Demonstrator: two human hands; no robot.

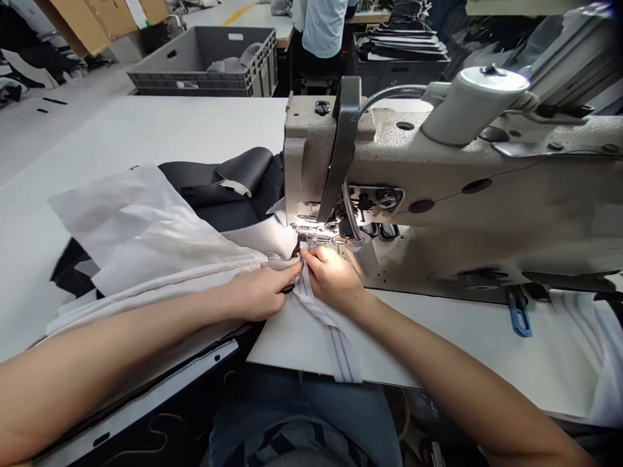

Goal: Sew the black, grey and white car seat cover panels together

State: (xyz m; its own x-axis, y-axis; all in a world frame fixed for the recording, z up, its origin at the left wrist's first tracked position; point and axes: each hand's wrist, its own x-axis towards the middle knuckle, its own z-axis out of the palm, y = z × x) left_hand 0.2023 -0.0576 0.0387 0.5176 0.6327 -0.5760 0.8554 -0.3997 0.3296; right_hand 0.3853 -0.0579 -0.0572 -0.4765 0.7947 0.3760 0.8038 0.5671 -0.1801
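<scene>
Under the lit needle area of a sewing machine (316, 149), both my hands work close together at the edge of a seat cover. My left hand (260, 288) has its fingers closed on the edge of the seat cover (224, 207), which is black with a white backing. Against the presser foot, my right hand (333, 275) pinches a white strip with blue lines (341, 350) that trails toward me over the table edge. A sheet of white lining (136, 220) lies over the cover on the left. My fingertips partly hide the seam.
A grey plastic crate (209, 65) stands behind the table. At the right lie blue thread snips (520, 314) and a striped white cloth (584, 350). A person in a light blue top (322, 26) is beyond the machine, near stacked dark pieces (402, 42).
</scene>
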